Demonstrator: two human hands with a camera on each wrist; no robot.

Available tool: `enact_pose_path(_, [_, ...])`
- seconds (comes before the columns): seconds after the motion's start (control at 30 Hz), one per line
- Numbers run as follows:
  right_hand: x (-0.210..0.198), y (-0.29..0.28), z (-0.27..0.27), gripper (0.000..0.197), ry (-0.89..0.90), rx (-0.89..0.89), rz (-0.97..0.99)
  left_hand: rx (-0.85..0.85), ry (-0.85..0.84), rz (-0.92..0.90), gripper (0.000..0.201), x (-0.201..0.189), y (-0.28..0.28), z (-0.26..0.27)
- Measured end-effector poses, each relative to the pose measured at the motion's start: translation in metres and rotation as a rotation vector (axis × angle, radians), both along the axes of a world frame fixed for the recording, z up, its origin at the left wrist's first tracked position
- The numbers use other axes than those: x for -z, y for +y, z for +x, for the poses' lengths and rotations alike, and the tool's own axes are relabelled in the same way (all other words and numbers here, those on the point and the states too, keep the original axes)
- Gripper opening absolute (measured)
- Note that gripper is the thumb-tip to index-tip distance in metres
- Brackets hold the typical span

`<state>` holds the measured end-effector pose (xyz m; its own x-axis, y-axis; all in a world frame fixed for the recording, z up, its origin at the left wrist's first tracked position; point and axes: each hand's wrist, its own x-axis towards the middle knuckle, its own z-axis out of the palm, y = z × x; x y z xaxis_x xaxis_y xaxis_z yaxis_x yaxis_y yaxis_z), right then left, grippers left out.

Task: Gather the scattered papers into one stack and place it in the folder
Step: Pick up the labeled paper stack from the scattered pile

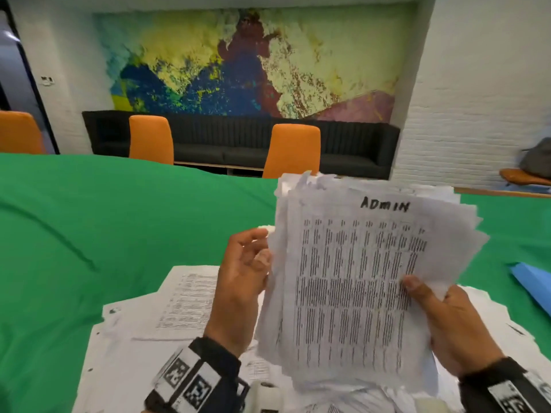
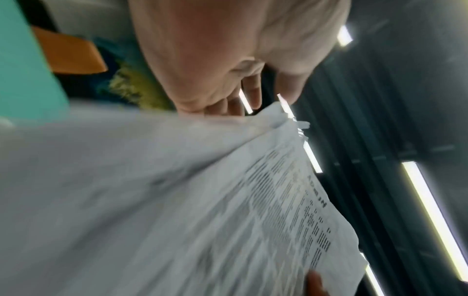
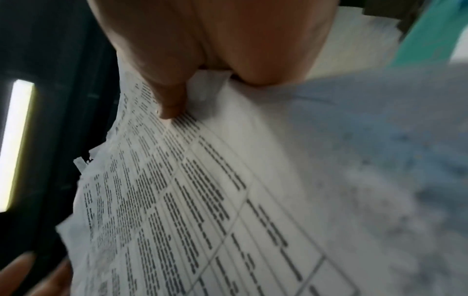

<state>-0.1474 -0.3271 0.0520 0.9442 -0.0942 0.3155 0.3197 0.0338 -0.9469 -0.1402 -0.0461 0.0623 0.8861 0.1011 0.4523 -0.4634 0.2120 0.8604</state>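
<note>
Up off the green tabletop (image 1: 119, 219), my right hand (image 1: 447, 320) pinches the white printed paper stack (image 1: 351, 278); my left hand (image 1: 241, 281) touches its edge, fingers relaxed; only the head view shows the blue folder (image 1: 533, 281).

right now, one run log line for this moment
stage: gathering | right hand: pinches paper stack | left hand: at stack edge | loose papers: on table

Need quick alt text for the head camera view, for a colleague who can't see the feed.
Both hands hold up a ragged stack of printed papers, the top sheet marked ADMIN: the right hand pinches its right edge, the left hand steadies its left edge. More loose papers lie below on the green table, and a blue folder sits at far right.
</note>
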Motion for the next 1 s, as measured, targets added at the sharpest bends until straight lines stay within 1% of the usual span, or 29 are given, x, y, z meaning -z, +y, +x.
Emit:
enact_pose_path(0.03, [-0.001,0.001,0.001,0.026,0.006,0.004,0.042,0.048,0.000,-0.038,0.028,0.004,-0.002,-0.002])
enact_pose_path(0.07, [-0.001,0.001,0.003,0.026,0.014,0.008,0.051,0.061,-0.017,-0.023,0.027,0.006,-0.004,-0.004])
enact_pose_path(0.1, [-0.003,0.002,0.003,0.025,0.024,0.011,0.037,0.029,-0.048,0.029,0.022,0.006,-0.005,-0.005])
enact_pose_path(0.17, [-0.005,0.003,0.002,0.023,0.045,0.004,-0.003,-0.120,-0.084,0.136,0.004,0.002,-0.008,-0.002])
enact_pose_path(0.2, [-0.006,0.003,0.001,0.023,0.052,-0.012,-0.015,-0.186,-0.102,0.144,0.006,-0.001,-0.008,0.001])
enact_pose_path(0.23, [-0.006,0.003,0.001,0.023,0.056,-0.028,-0.017,-0.222,-0.122,0.114,0.008,-0.005,-0.007,0.004])
enact_pose_path(0.3, [-0.005,0.004,0.000,0.024,0.059,-0.048,-0.012,-0.221,-0.148,0.007,0.004,-0.017,-0.005,0.008])
enact_pose_path(0.37, [-0.002,0.008,0.000,0.029,0.082,-0.066,-0.011,-0.225,-0.125,-0.038,0.014,-0.024,-0.008,0.012])
enact_pose_path(0.43, [0.001,0.014,0.001,0.031,0.112,-0.086,0.018,-0.240,-0.113,-0.024,0.020,-0.028,-0.016,0.011])
enact_pose_path(0.47, [0.000,0.016,0.001,0.031,0.114,-0.081,0.039,-0.211,-0.131,-0.007,0.025,-0.028,-0.019,0.010])
enact_pose_path(0.5, [-0.001,0.018,0.002,0.031,0.107,-0.059,0.062,-0.136,-0.144,-0.003,0.035,-0.025,-0.020,0.010])
enact_pose_path(0.57, [-0.007,0.018,0.004,0.030,0.071,-0.026,0.131,0.040,-0.127,0.024,0.071,-0.021,-0.014,0.011])
enact_pose_path(0.6, [-0.011,0.017,0.004,0.029,0.044,-0.032,0.183,0.088,-0.091,0.057,0.088,-0.019,-0.010,0.012])
enact_pose_path(0.63, [-0.015,0.017,0.003,0.030,0.012,-0.044,0.230,0.105,-0.050,0.103,0.093,-0.016,-0.007,0.012])
enact_pose_path(0.67, [-0.019,0.019,0.002,0.032,-0.022,-0.056,0.258,0.082,-0.017,0.174,0.084,-0.014,-0.006,0.011])
enact_pose_path(0.73, [-0.024,0.025,-0.002,0.033,-0.094,-0.082,0.225,-0.074,0.015,0.355,0.040,-0.014,-0.013,0.010])
enact_pose_path(0.77, [-0.026,0.028,-0.005,0.032,-0.143,-0.074,0.139,-0.148,0.007,0.379,0.024,-0.015,-0.017,0.011])
enact_pose_path(0.8, [-0.029,0.033,-0.009,0.032,-0.201,-0.057,0.041,-0.196,-0.015,0.358,0.017,-0.017,-0.019,0.011])
enact_pose_path(0.83, [-0.032,0.035,-0.012,0.034,-0.257,-0.053,-0.038,-0.217,-0.046,0.311,0.016,-0.019,-0.019,0.012])
enact_pose_path(0.9, [-0.032,0.035,-0.014,0.039,-0.317,-0.091,-0.087,-0.174,-0.051,0.204,0.019,-0.020,-0.016,0.012])
enact_pose_path(0.93, [-0.027,0.033,-0.012,0.038,-0.302,-0.113,-0.088,-0.136,-0.014,0.176,0.020,-0.013,-0.015,0.010])
enact_pose_path(0.97, [-0.018,0.030,-0.011,0.036,-0.246,-0.130,-0.089,-0.094,0.051,0.191,0.024,0.000,-0.014,0.008])
enact_pose_path(1.0, [-0.005,0.029,-0.009,0.033,-0.156,-0.133,-0.115,-0.042,0.150,0.250,0.032,0.017,-0.013,0.002])
